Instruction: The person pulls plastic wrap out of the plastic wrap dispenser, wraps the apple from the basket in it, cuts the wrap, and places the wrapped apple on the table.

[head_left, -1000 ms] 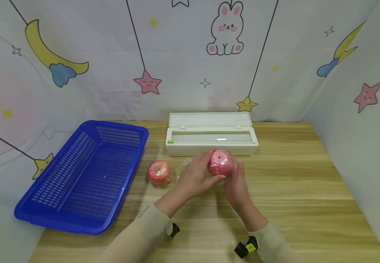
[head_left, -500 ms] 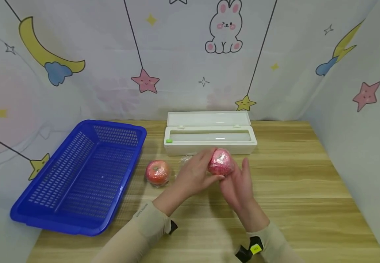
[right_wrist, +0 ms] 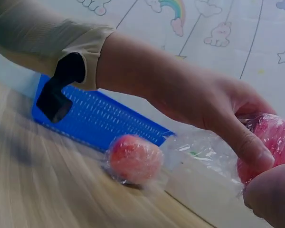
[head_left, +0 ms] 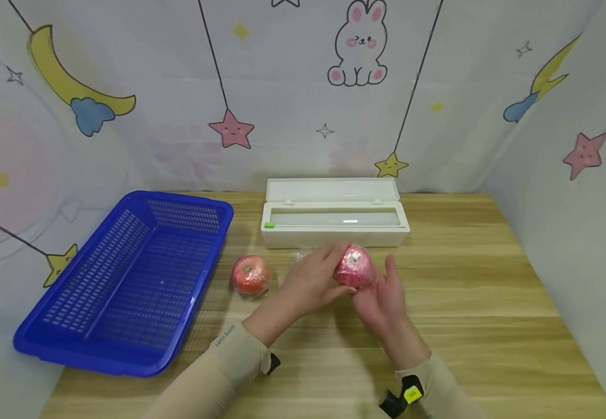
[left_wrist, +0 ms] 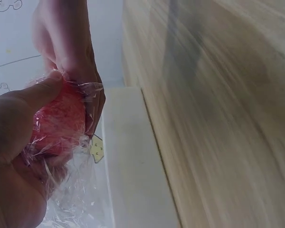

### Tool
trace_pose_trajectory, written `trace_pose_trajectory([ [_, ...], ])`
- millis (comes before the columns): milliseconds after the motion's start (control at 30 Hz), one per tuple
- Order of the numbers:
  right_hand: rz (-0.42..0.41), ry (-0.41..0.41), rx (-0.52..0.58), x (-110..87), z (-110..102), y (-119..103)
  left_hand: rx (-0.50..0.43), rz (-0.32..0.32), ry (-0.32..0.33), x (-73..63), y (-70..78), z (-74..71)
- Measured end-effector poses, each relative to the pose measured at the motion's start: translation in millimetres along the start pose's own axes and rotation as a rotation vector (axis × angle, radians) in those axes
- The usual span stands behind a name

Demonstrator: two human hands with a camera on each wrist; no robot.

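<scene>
A red apple [head_left: 355, 267] in clear plastic wrap is held above the table, in front of the white box. My left hand [head_left: 310, 280] grips it from the left, thumb on the near side. My right hand [head_left: 383, 299] lies against its right and lower side, palm turned inward, fingers fairly straight and thumb apart from the fruit. In the left wrist view, loose plastic wrap [left_wrist: 78, 194] trails from below the apple. A second wrapped apple [head_left: 251, 275] rests on the table to the left of my left hand.
A blue perforated basket [head_left: 198, 302] stands at the table's left. Behind my hands is a long white wrap dispenser box [head_left: 334, 238], its lid [head_left: 332, 190] raised, with a green slider [head_left: 269, 224] at its left end. A patterned curtain [head_left: 292, 75] borders the table.
The right hand has loosened from round the apple, its palm now turned up and thumb spread. The held apple has turned and sits slightly lower; the left hand keeps its grip.
</scene>
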State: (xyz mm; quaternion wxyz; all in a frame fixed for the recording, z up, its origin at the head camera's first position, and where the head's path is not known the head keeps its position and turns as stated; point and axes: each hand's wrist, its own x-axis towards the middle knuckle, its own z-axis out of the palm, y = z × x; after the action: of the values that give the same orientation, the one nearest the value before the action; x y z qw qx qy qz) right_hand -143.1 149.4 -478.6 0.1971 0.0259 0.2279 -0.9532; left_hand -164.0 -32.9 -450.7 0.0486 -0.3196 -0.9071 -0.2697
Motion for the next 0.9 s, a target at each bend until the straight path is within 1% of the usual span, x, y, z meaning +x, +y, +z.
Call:
trace_pose_trajectory([
  [67,0.007,-0.008,-0.042,-0.4,-3.7,0.2,-0.007,-0.009,-0.008,-1.2,-0.2,0.6],
  [100,0.008,-0.011,-0.086,-0.7,-6.2,0.0,-0.01,-0.017,-0.015,-1.6,-0.5,0.6],
  [167,0.0,-0.018,-0.219,-1.1,-13.5,-2.7,-0.006,-0.031,-0.022,-2.2,-1.8,-0.7],
  [200,0.002,-0.024,-0.306,-1.8,-17.9,-5.8,0.001,-0.035,-0.026,-2.3,-2.5,-2.1],
  [267,0.003,-0.046,-0.525,-3.7,-26.6,-14.5,0.022,-0.033,-0.035,-2.3,-4.0,-5.7],
  [333,-0.003,-0.084,-0.739,-5.8,-33.0,-26.0,0.054,-0.013,-0.031,-2.7,-4.6,-9.4],
  [400,-0.009,-0.141,-0.916,-7.3,-35.5,-38.0,0.083,0.012,-0.026,-3.1,-4.4,-12.3],
  [467,-0.019,-0.173,-1.054,-6.8,-34.5,-47.6,0.122,0.047,-0.014,-3.7,-3.8,-13.6],
  [500,-0.02,-0.186,-1.103,-6.3,-32.7,-51.4,0.141,0.071,-0.006,-3.8,-3.5,-13.5],
  [567,-0.007,-0.186,-1.196,-4.8,-28.6,-56.6,0.181,0.123,0.013,-4.1,-2.9,-12.1],
  [633,0.021,-0.162,-1.271,-3.6,-24.3,-58.7,0.22,0.172,0.04,-4.8,-2.7,-9.4],
  [700,0.033,-0.143,-1.32,-3.3,-20.1,-58.7,0.237,0.206,0.072,-5.7,-2.6,-5.9],
  [767,0.032,-0.121,-1.337,-3.6,-17.2,-57.4,0.25,0.213,0.114,-7.8,-2.4,-2.0],
  [800,0.025,-0.11,-1.335,-4.0,-16.2,-56.6,0.249,0.204,0.14,-9.2,-2.3,0.3],
  [900,-0.007,-0.09,-1.311,-4.7,-14.6,-54.3,0.29,0.151,0.24,-16.5,0.0,7.8],
])
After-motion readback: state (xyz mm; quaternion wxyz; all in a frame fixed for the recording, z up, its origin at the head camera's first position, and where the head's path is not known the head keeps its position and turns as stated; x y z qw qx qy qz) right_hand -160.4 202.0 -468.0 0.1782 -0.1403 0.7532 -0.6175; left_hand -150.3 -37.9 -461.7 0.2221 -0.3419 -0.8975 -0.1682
